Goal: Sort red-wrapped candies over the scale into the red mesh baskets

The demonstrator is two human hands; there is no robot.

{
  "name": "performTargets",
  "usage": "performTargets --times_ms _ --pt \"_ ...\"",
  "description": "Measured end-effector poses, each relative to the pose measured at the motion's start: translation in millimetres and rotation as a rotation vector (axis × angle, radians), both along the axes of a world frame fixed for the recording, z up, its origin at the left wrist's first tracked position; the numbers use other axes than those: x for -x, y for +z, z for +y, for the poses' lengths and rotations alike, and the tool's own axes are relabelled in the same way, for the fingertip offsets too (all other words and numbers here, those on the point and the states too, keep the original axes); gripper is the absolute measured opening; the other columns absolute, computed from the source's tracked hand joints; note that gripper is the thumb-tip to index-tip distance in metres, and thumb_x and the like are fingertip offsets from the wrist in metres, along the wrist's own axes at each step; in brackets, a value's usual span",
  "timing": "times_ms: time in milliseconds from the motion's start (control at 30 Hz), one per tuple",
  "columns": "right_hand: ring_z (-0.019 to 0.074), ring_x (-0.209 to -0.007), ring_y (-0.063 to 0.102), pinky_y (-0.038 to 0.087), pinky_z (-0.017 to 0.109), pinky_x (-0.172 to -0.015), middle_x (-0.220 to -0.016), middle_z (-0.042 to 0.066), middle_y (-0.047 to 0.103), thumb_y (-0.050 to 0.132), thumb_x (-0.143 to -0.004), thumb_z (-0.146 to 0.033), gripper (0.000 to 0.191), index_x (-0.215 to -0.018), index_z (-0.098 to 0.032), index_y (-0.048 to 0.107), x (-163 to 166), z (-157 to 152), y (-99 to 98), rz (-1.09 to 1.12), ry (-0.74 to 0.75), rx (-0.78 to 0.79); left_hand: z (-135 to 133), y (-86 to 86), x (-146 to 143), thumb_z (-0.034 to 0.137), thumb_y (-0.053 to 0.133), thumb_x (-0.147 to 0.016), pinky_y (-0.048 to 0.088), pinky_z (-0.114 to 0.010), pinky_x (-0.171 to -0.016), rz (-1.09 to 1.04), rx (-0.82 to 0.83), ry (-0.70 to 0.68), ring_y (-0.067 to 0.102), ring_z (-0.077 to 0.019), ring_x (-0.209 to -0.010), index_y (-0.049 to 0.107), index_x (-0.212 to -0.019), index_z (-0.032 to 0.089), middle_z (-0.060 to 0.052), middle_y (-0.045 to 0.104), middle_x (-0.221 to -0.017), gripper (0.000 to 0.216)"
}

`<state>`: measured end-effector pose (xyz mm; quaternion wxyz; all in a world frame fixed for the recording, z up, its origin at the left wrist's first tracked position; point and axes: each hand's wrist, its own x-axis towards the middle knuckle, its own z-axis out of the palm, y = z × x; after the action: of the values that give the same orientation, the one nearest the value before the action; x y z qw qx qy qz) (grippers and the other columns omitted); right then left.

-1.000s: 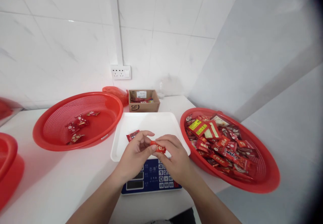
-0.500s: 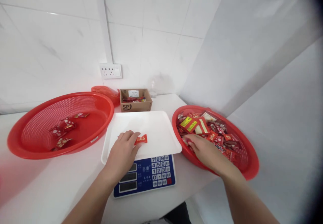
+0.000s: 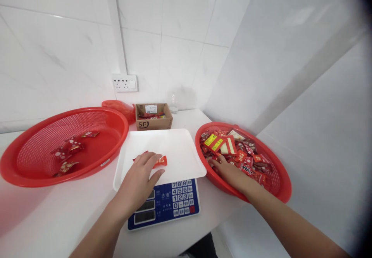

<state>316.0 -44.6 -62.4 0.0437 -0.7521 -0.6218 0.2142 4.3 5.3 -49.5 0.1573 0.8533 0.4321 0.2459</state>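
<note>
My left hand [image 3: 141,178] lies over the white tray [image 3: 180,153] of a weighing scale. Its fingers are stretched out and the thumb stands apart. Under and beside them are small red snack packets [image 3: 161,161], partly hidden by the hand. My right hand [image 3: 228,172] reaches into the right red basket [image 3: 280,172], which holds a heap of red snack packets [image 3: 247,159]. Its fingers are spread among the packets at the basket's near left side, their tips partly hidden. A yellow-labelled packet [image 3: 214,143] lies just beyond those fingers.
At left stands another red basket [image 3: 116,134] with several packets in it. Behind the tray are a cardboard box [image 3: 154,124] and a red plastic bag [image 3: 120,108]. The scale's blue keypad panel [image 3: 165,205] faces me. Walls rise behind and at right.
My left thumb has moved away from the red packet on the tray. My right hand has shifted slightly, its fingers reaching deeper among the packets. The whole view has moved a little.
</note>
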Motion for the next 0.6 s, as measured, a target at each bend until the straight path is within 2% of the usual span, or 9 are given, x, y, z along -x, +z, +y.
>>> performTargets --times_ms 100,200,333,400,533,600 --pt "0.0293 -0.095 0.064 0.045 0.039 -0.084 -0.117 0.012 0.065 0.042 -0.088 -0.036 0.038 -0.118 -0.024 0.062 0.2 -1.9 0.9 0.050 -0.046 -0.034 0.3 -0.8 0.6 0.032 0.046 -0.092 0.046 -0.047 -0.092 -0.017 0.000 0.000 0.049 -0.0289 -0.117 0.053 -0.118 0.023 -0.007 0.058 -0.121 0.029" --pt "0.0299 -0.094 0.065 0.046 0.039 -0.082 -0.106 0.010 0.070 0.042 -0.088 -0.037 0.035 -0.103 -0.022 0.069 -0.3 -3.9 1.8 0.120 -0.068 -0.074 0.8 -1.6 0.8 0.032 0.047 -0.091 0.046 -0.047 -0.092 -0.034 -0.003 -0.004 0.049 -0.0288 -0.118 0.053 -0.118 0.023 -0.007 0.058 -0.121 0.029" --pt "0.0285 -0.086 0.067 0.049 0.038 -0.077 -0.091 0.007 0.074 0.052 -0.081 -0.033 0.021 -0.082 -0.022 0.071 -1.8 -2.3 4.1 0.226 -0.068 -0.157 1.1 -0.4 0.9 0.032 0.047 -0.091 0.046 -0.046 -0.092 -0.064 0.005 -0.012 0.048 -0.0288 -0.120 0.053 -0.118 0.024 -0.006 0.059 -0.120 0.029" --pt "0.0284 -0.090 0.066 0.048 0.039 -0.081 -0.094 0.006 0.073 0.056 -0.078 -0.030 0.016 -0.084 -0.023 0.069 -1.0 0.1 8.1 0.269 -0.087 -0.239 0.5 1.9 0.5 0.032 0.047 -0.091 0.046 -0.046 -0.091 -0.088 0.017 -0.014 0.048 -0.0287 -0.120 0.054 -0.117 0.025 -0.006 0.060 -0.119 0.028" --pt "0.0247 -0.096 0.065 0.048 0.041 -0.086 -0.109 0.009 0.068 0.050 -0.083 -0.037 0.030 -0.107 -0.022 0.059 19.6 2.0 22.8 0.362 -0.175 -0.434 -5.0 8.1 -3.2 0.036 0.047 -0.091 0.046 -0.045 -0.091 -0.158 0.107 -0.030 0.053 -0.0265 -0.114 0.057 -0.115 0.024 -0.006 0.063 -0.115 0.029" --pt "0.0214 -0.091 0.066 0.051 0.038 -0.081 -0.102 0.007 0.070 0.050 -0.084 -0.043 0.034 -0.112 -0.023 0.054 43.3 0.7 30.1 0.474 -0.171 -0.489 -10.5 10.5 -6.4 0.038 0.049 -0.089 0.047 -0.044 -0.090 -0.206 0.158 -0.059 0.055 -0.0250 -0.110 0.057 -0.115 0.023 -0.006 0.063 -0.115 0.030"
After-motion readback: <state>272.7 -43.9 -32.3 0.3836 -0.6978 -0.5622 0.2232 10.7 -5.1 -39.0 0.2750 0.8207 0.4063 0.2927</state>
